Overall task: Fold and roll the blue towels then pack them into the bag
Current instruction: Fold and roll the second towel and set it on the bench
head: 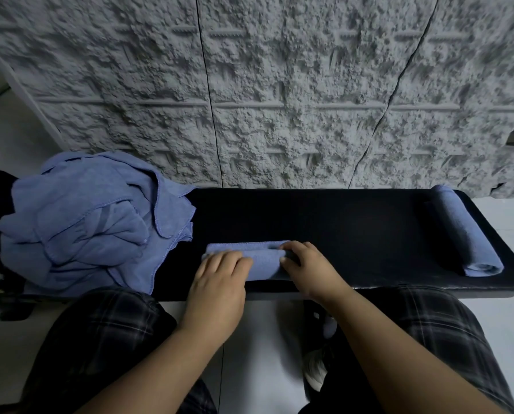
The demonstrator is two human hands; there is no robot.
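From the head view, we are seeing a partly rolled blue towel lying near the front edge of the black counter. Our left hand is curling its fingers over the roll's left part, and our right hand is gripping its right end. A finished roll is lying at the counter's right end, while a loose heap of blue towels is sitting at the left.

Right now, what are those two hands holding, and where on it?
Both hold the small blue towel roll on the black bench: left hand grips its left end, right hand its right end.
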